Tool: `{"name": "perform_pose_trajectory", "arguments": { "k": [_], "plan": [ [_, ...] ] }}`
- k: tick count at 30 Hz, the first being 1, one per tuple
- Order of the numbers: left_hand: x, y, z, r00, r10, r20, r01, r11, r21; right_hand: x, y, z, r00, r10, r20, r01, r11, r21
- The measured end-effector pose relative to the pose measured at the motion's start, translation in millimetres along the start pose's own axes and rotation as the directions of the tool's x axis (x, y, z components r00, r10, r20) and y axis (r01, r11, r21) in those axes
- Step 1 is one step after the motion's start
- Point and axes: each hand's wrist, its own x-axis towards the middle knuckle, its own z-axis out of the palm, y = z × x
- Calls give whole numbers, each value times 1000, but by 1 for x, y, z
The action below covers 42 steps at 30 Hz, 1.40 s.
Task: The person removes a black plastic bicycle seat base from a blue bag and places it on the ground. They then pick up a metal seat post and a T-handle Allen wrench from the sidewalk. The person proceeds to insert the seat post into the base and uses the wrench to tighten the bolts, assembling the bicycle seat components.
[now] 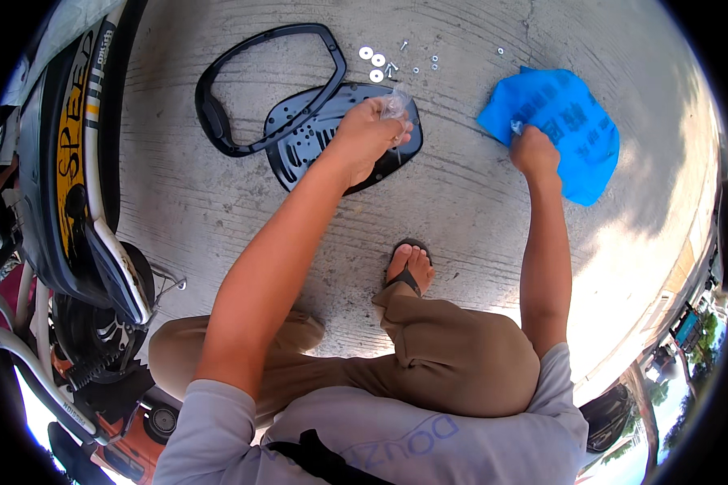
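My left hand (366, 136) is closed around a crumpled clear plastic bag (395, 105), above a black perforated metal plate (400, 153) on the ground. A black rounded frame (205, 109) lies partly over that plate. To the right, my right hand (535, 152) is curled shut at the left part of a blue bag (582, 145) with dark print. A small pale crinkled piece of plastic (517, 126) shows at its fingertips; whether this belongs to another wrapper I cannot tell. Beyond the plate lie several white washers (378, 61) and several small screws (391, 69).
Small nuts (434, 62) are scattered on the ridged concrete (453, 210), one (501, 51) apart near the blue bag. A parked motorbike (77, 162) with a yellow panel stands close on the left, its stand (172, 282) jutting out. My sandalled foot (411, 263) is below the plate.
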Motion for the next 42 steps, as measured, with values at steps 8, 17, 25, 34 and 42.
{"name": "perform_pose_trajectory", "arguments": {
  "k": [8,17,25,34,42],
  "plan": [
    [73,0,29,975,177,-131,-105,897,429,-36,-54,-11,995,-86,-47,96,961,261],
    [58,18,53,962,150,-227,-26,882,471,-32,-60,-3,987,-126,-102,154,923,352],
    [49,27,14,945,182,-270,-158,982,107,-31,-64,6,966,-258,-5,221,816,535],
    [38,13,-21,988,139,-67,-146,981,-126,-61,-83,35,827,-450,338,71,679,730],
    [57,42,-2,914,404,-25,-299,717,630,-34,-100,30,965,-261,18,77,348,934]
  ]
}}
